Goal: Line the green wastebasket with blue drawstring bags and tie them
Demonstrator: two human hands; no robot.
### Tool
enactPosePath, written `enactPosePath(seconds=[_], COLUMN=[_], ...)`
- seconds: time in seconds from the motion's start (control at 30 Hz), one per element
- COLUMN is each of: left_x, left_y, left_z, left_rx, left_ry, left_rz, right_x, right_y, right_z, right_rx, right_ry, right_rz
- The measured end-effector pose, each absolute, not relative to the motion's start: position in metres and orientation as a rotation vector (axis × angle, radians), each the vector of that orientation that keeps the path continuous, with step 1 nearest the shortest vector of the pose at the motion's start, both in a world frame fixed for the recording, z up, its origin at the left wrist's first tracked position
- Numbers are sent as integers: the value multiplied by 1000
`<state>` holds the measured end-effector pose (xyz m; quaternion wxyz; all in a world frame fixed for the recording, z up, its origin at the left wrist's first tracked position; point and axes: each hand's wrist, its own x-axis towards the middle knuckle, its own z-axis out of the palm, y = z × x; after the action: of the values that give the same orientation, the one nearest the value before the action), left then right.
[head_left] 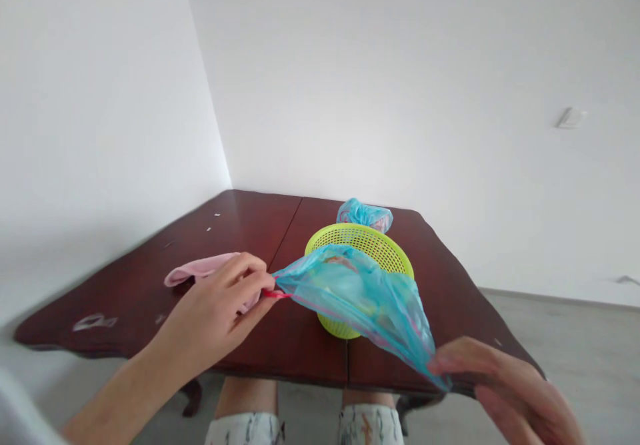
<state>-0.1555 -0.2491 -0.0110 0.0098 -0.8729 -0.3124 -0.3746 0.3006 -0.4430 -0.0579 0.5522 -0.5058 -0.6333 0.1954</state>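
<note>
A thin, see-through blue plastic bag [350,291] is stretched between my two hands, in front of and partly over a yellow-green mesh basket [360,235]. My left hand [227,305] pinches the bag's left corner, where a red drawstring [276,293] shows at the fingertips. At the lower right, slightly blurred, my right hand [505,378] has its fingertips on the bag's other corner. A pink cloth [193,270] lies on the table behind my left hand, which covers part of it. The bag hides much of the basket's front and inside.
A dark red-brown table [260,225] with a wavy edge stands against white walls. Behind the basket sits another bundled blue plastic bag [365,215]. Small white scraps and a clear-and-white wrapper-like piece [94,322] lie at the left. My knees are under the table's near edge.
</note>
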Motion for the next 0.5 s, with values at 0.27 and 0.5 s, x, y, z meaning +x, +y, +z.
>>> enactPosePath(seconds=[0.27,0.5], left_x=[-138,-123], left_y=[-283,-295], left_z=[-73,-108], left_rx=[-2691,-2653], left_ry=[-1301,-1469], left_rz=[-1707,-2500], right_x=[249,245], right_y=[-366,-373], right_z=[-58,-72], right_rx=[-1594,-1626], right_ry=[-1559,-1695], right_rz=[214,317])
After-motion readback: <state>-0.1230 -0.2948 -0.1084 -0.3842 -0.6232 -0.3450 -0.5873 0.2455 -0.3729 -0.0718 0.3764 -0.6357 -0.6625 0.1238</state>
